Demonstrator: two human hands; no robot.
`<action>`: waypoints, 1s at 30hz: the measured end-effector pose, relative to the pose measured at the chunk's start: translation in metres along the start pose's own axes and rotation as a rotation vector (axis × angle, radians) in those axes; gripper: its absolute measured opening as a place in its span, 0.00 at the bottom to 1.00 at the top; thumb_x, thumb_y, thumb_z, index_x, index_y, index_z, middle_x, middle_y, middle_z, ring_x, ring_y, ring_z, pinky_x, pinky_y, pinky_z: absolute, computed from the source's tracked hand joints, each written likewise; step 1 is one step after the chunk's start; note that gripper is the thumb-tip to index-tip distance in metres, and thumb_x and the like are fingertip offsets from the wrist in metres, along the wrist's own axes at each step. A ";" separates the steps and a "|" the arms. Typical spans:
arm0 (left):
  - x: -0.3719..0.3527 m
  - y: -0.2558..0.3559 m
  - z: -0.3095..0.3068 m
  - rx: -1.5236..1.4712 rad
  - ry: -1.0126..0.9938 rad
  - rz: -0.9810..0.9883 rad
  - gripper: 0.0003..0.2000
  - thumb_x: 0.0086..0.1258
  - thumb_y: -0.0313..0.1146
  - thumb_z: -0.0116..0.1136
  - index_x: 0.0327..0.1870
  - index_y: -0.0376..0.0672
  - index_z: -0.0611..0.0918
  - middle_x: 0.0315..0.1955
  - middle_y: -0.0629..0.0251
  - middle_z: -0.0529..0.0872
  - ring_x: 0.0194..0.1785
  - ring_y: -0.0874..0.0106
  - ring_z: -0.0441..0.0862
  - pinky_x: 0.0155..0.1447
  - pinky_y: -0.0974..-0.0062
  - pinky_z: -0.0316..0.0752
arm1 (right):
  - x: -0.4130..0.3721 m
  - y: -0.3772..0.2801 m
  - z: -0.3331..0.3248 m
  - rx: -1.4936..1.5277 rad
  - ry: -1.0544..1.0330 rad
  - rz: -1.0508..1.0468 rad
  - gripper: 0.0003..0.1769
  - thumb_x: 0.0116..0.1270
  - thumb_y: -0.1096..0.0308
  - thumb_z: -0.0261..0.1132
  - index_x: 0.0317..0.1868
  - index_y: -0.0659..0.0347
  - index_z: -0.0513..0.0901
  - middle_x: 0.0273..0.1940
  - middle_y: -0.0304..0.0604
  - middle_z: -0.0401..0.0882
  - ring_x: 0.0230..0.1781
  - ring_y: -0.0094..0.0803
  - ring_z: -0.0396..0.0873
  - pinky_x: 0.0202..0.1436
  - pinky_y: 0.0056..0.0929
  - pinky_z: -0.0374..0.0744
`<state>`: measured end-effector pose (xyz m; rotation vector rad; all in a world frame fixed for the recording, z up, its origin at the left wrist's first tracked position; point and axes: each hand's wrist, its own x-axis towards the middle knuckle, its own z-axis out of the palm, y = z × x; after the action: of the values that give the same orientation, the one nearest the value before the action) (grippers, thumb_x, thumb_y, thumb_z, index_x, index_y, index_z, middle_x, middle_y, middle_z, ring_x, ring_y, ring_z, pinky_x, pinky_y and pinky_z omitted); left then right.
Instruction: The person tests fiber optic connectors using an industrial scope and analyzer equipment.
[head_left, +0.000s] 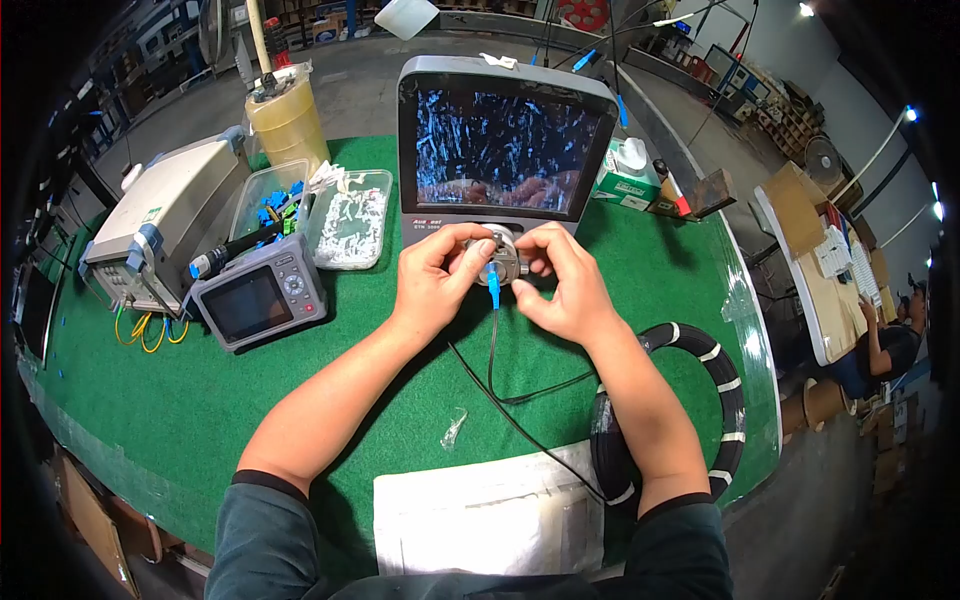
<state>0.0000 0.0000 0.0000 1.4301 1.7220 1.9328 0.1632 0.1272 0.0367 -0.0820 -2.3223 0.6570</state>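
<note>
Both hands are at a round metal fixture (pixel 508 262) on the front of a grey device with a dark, streaked screen (pixel 505 150). My left hand (pixel 437 278) has thumb and index finger pressed together at the fixture's upper left; whatever lies between them is too small to make out. My right hand (pixel 568 285) curls round the fixture's right side, its fingertips near the rim, with thumb and index finger apart. A blue connector (pixel 494 286) sits upright at the fixture, and its black cable (pixel 492 350) runs down, then right towards a coil.
A black cable coil (pixel 733 400) lies right, under my forearm. Papers (pixel 480 520) are in front. Left are a handheld meter (pixel 257 300), a tray of white scraps (pixel 350 220), blue connectors (pixel 275 205) and a large instrument (pixel 170 215). A person (pixel 895 345) sits far right.
</note>
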 end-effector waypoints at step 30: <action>0.000 -0.010 0.002 -1.074 -0.489 -0.972 0.47 0.75 0.77 0.36 0.60 0.34 0.82 0.45 0.48 0.90 0.49 0.53 0.91 0.57 0.57 0.86 | -0.002 0.018 -0.002 0.299 -0.102 0.326 0.18 0.79 0.61 0.64 0.33 0.67 0.81 0.23 0.40 0.80 0.24 0.20 0.74 0.28 0.28 0.73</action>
<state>-0.0028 0.0046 -0.0084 0.4244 0.6499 1.3387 0.1639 0.1433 0.0277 -0.2989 -2.3002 1.1890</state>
